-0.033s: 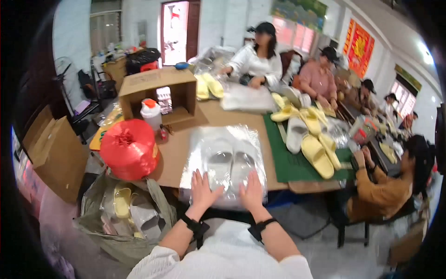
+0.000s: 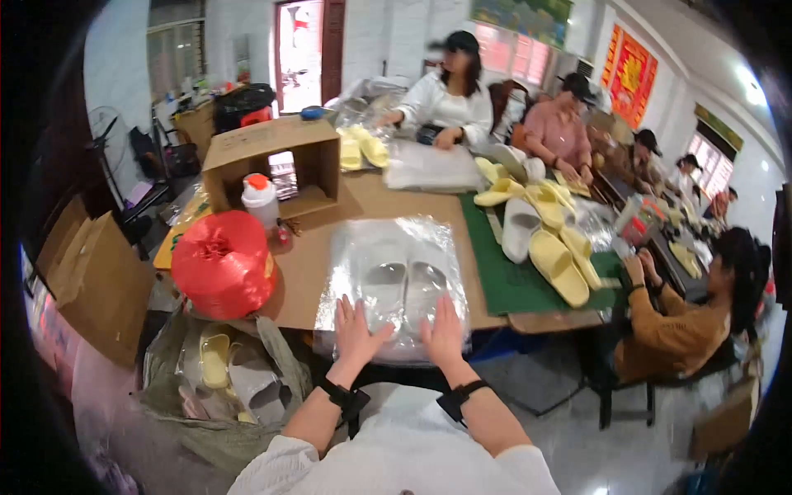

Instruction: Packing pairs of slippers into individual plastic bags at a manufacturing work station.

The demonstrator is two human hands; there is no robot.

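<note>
In the head view, both my hands lie flat on a clear plastic bag at the near edge of the brown tabletop. My left hand presses the near left part of the bag, fingers spread and pointing away from me. My right hand presses the near right part in the same way. Neither grip is clenched and neither grasps anything; the palms only rest on the plastic. Inside the bag I see a pair of white slippers, side by side, with their long axis running away from me toward the far side of the tabletop. The slippers lie just beyond my fingertips, the left one nearer to my left hand and the right one nearer to my right hand, so both hands are about equally close. The bag seems to lie on a stack of similar bags, but I cannot tell how many.

To my left stands a big red spool of plastic string, and behind it a white bottle with an orange cap and an open cardboard box. To my right is a green mat with yellow slippers on it. Other people sit at the far and right sides, their hands apart from mine.
</note>
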